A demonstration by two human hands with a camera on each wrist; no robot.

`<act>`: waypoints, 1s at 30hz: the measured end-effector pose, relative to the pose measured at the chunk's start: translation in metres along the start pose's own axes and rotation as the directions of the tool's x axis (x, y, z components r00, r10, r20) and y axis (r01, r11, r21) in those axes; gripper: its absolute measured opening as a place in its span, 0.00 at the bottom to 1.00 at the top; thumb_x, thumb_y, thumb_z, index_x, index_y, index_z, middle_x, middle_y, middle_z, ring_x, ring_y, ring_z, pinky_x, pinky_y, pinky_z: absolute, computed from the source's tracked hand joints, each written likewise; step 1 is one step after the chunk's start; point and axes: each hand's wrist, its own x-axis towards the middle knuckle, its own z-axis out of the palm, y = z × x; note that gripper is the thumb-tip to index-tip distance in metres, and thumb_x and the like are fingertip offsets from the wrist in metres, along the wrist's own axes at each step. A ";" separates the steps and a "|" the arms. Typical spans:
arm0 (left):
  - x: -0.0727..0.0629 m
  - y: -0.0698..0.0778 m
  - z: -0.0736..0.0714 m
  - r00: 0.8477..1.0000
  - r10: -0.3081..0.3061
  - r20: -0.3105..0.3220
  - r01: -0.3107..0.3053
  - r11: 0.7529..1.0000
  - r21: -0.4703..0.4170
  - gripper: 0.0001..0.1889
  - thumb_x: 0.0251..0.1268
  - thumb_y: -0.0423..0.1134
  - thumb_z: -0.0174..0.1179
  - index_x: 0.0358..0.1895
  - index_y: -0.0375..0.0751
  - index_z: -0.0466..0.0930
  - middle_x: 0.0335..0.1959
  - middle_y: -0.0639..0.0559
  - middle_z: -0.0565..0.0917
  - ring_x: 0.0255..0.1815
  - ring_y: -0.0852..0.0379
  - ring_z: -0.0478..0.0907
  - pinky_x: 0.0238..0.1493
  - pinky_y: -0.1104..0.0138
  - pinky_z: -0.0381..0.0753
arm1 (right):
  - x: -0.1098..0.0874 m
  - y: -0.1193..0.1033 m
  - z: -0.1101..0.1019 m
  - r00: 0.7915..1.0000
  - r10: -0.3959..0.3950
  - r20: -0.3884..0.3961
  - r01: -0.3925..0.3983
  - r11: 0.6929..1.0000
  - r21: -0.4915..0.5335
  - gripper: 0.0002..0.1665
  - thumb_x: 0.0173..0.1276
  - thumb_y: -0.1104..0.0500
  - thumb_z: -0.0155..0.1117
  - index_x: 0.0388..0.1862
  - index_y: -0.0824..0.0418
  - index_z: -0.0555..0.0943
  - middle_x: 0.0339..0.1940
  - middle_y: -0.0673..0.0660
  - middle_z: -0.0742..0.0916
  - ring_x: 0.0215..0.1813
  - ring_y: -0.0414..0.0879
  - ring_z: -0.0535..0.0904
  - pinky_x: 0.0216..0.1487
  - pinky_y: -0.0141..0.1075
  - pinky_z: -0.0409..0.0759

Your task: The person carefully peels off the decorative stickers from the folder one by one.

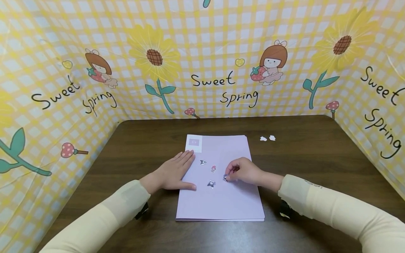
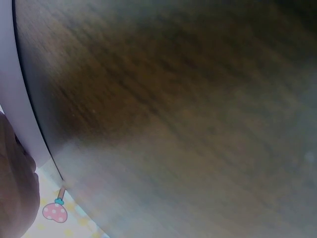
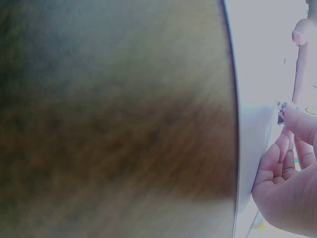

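A pale purple folder or sheet stack (image 1: 218,207) lies on the dark wooden table. My left hand (image 1: 177,170) rests flat across its left edge, fingers straight and thumb apart; in the left wrist view only a blurred part of that hand (image 2: 17,183) shows. With thumb and fingertips my right hand (image 1: 245,171) pinches a small cartoon sticker (image 1: 225,177) low over the right half of the purple surface. The right wrist view shows this sticker (image 3: 281,113) at the thumb tip, partly hidden. Left of it are a pink sticker (image 1: 213,169) and two dark-and-white stickers (image 1: 211,183).
Two small white paper pieces (image 1: 263,138) lie on the table beyond the folder's right corner. A white label (image 1: 194,143) with a purple square marks the folder's upper left corner. Yellow checked cloth (image 1: 215,45) hangs around the table's back and sides.
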 end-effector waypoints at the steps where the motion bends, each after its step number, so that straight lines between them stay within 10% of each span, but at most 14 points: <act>1: 0.000 0.000 0.000 1.000 0.000 0.001 0.000 1.000 0.001 0.61 0.51 0.84 0.33 0.78 0.38 0.41 0.79 0.44 0.41 0.78 0.49 0.35 0.74 0.57 0.37 | 0.000 0.000 -0.001 1.000 0.001 0.000 -0.001 1.000 0.005 0.05 0.56 0.67 0.74 0.28 0.63 0.84 0.22 0.51 0.81 0.29 0.44 0.73 0.31 0.32 0.73; 30: -0.001 0.002 -0.004 1.000 0.001 0.009 -0.001 1.000 -0.022 0.61 0.52 0.83 0.34 0.78 0.38 0.41 0.79 0.43 0.41 0.78 0.48 0.36 0.74 0.56 0.37 | -0.002 0.006 -0.022 0.997 0.050 -0.059 -0.045 0.995 0.084 0.04 0.59 0.65 0.72 0.34 0.65 0.88 0.29 0.55 0.88 0.29 0.46 0.76 0.29 0.36 0.77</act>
